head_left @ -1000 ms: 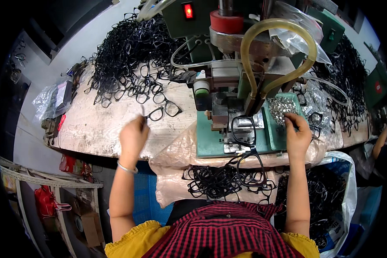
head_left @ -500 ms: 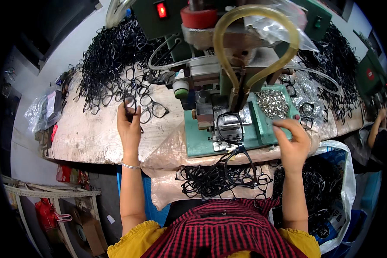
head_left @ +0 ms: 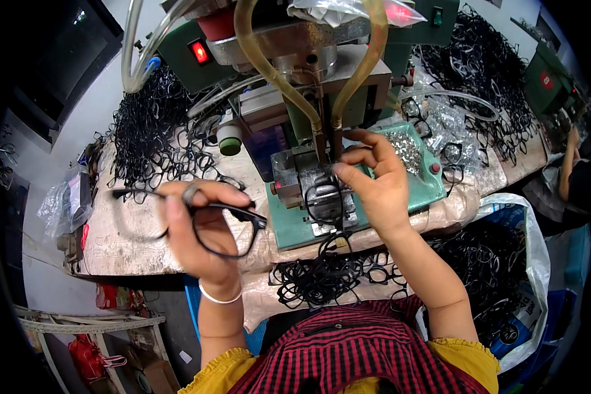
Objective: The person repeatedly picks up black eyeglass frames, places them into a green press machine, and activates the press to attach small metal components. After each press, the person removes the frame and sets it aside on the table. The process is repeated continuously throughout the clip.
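In my left hand (head_left: 207,236) is a black eyeglass frame (head_left: 255,236), gripped near its bridge and slightly blurred, over the table's front edge. My right hand (head_left: 381,187) is at the green bench machine (head_left: 282,230), thumb and forefinger closed together beside the metal nozzles (head_left: 320,144). What those fingertips hold, if anything, is hidden. Just below them another black eyeglass frame (head_left: 306,203) sits on the machine's metal fixture, one rim around it and the other hanging toward me. A green tray (head_left: 433,157) of small metal pieces (head_left: 402,150) lies right of my right hand.
Tangled black frames (head_left: 144,131) heap at the back left, with another heap (head_left: 473,65) at the back right. More frames (head_left: 315,279) lie on the covering before me. A white sack (head_left: 538,276) of frames stands at my right. Another person's arm (head_left: 570,164) shows far right.
My left hand has come nearer from the frames on the table, bringing the eyeglass frame. My right hand has moved left from beside the tray to the nozzles. The view has shifted.
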Demonstrator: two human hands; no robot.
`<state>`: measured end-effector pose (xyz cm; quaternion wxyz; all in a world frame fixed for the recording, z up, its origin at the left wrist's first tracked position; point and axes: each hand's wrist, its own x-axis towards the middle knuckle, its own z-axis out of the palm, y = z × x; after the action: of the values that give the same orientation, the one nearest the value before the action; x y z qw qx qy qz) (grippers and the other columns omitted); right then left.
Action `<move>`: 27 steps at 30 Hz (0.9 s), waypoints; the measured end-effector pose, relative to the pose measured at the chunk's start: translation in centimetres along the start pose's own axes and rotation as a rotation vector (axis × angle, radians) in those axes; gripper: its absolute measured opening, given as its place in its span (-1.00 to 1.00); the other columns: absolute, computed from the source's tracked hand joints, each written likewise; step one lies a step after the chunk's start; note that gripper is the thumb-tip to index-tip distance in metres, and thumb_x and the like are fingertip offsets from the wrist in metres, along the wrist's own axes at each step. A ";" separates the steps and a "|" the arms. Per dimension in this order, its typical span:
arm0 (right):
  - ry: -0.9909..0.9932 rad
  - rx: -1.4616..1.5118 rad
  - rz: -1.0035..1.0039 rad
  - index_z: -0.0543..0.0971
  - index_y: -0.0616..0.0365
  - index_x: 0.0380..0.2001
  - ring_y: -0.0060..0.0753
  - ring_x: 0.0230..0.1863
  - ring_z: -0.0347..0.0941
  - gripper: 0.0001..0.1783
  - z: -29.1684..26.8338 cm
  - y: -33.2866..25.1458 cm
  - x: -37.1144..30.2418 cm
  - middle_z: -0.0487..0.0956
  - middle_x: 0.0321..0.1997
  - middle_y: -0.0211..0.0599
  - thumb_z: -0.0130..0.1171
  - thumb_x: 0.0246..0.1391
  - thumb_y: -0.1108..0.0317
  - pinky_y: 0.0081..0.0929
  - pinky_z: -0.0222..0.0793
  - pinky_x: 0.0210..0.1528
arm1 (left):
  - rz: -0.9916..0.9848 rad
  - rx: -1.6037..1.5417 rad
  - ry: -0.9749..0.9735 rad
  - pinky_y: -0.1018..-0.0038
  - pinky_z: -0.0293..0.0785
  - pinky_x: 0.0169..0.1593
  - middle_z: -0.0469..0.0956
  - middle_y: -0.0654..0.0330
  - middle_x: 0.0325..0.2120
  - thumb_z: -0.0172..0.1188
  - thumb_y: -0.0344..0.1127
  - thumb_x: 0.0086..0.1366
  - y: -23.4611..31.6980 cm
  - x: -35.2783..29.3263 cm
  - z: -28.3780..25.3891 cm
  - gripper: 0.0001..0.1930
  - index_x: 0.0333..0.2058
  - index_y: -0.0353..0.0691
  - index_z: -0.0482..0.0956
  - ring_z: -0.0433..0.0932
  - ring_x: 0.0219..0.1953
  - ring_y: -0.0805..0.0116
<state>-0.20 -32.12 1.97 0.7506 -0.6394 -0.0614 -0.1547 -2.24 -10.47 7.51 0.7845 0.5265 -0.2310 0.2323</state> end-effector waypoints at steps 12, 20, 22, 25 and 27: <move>-0.097 -0.104 -0.031 0.43 0.21 0.17 -0.34 0.17 0.45 -0.39 -2.6 -1.5 0.3 0.54 0.12 -0.21 0.30 -0.01 0.53 -0.38 0.32 0.25 | -1.283 -0.475 -0.253 0.52 0.42 -0.48 0.56 -0.14 -0.54 -0.14 -0.18 0.43 0.7 -3.9 6.2 -0.76 -0.27 -0.24 0.35 0.51 -0.57 0.21; 0.363 -0.647 -0.114 0.54 0.21 -0.01 -0.31 -0.01 0.54 -0.64 -13.4 5.4 -1.3 0.61 -0.06 -0.18 0.17 0.06 0.52 -0.40 0.40 0.08 | -1.300 -0.529 -0.145 0.49 0.47 -0.59 0.59 -0.20 -0.50 -0.11 -0.14 0.44 -3.2 -4.8 6.3 -0.79 -0.27 -0.13 0.38 0.54 -0.64 0.26; 0.233 -0.939 0.014 0.65 0.16 -0.24 -0.12 -0.09 0.55 -0.77 -12.1 4.9 -2.5 0.63 -0.17 -0.15 0.24 -0.04 0.43 -0.33 0.41 0.02 | -1.287 -0.545 -0.151 0.50 0.49 -0.58 0.59 -0.21 -0.49 -0.12 -0.15 0.44 -3.4 -5.0 6.0 -0.79 -0.25 -0.14 0.38 0.55 -0.63 0.26; 0.202 -1.243 -0.103 0.63 0.11 -0.40 -0.01 -0.13 0.47 -0.83 -10.2 4.6 -2.4 0.59 -0.29 -0.19 0.33 -0.12 0.34 -0.18 0.36 -0.02 | -1.250 -0.454 -0.192 0.50 0.55 -0.48 0.59 -0.23 -0.48 -0.19 -0.11 0.50 -3.6 -5.5 5.3 -0.70 -0.19 -0.21 0.40 0.62 -0.48 0.22; 0.205 -1.320 -0.147 0.63 0.10 -0.45 -0.01 -0.17 0.47 -0.87 -9.9 5.4 -1.7 0.55 -0.35 -0.22 0.33 -0.11 0.34 -0.15 0.36 -0.05 | -1.250 -0.590 -0.320 0.50 0.59 -0.39 0.60 -0.18 -0.41 -0.23 -0.05 0.53 -4.2 -6.3 3.9 -0.60 -0.13 -0.29 0.41 0.64 -0.40 0.17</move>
<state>-1.13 -40.83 -5.35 0.1916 -0.9405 0.0743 -0.2705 -5.10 -16.32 1.96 0.8374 0.3535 -0.0514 -0.4138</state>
